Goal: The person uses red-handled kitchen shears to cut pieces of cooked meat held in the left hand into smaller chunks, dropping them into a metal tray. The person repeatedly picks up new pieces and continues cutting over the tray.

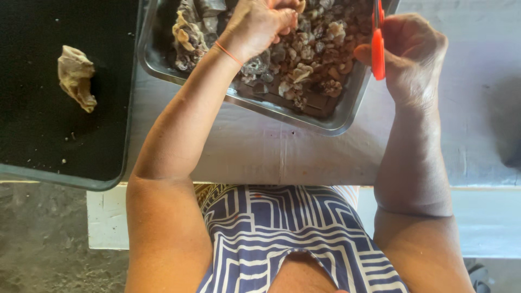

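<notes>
One view only: head camera, looking steeply down your chest and forearms onto desk (304, 157). Close range; you fill lower half of frame. Metal tray (336, 122) under left hand (260, 24) and right hand (415, 54), cut off by top edge. Floor at lower left.

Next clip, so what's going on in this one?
A person works over a metal tray of brownish mushroom-like pieces. The left hand pinches a piece above the tray; the right hand holds red-handled scissors. Left of the tray, a dark tray holds one pale scrap.
</notes>
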